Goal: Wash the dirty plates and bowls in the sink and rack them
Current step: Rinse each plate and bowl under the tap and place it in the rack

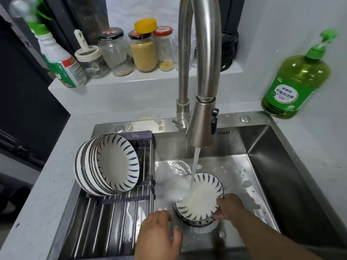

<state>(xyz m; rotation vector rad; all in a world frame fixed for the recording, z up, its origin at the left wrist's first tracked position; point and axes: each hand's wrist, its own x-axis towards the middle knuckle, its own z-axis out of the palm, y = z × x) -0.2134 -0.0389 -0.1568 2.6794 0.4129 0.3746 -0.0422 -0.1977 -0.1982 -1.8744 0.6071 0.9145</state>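
Ledge and counter clutter we are seeing behind the basin

We are looking at a green dish soap bottle (294, 79) standing on the counter at far right, while a white and green spray bottle (62, 61) is leaning at the ledge's left end; beside it, glass jars are lining up: a cream-lidded jar (90, 61), a black-lidded jar (115, 53) and a grain-filled jar (143, 51) carrying a yellow cap (145, 25).

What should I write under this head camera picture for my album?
Right hand holds a striped plate under the running faucet while washed bowls lean in the rack.
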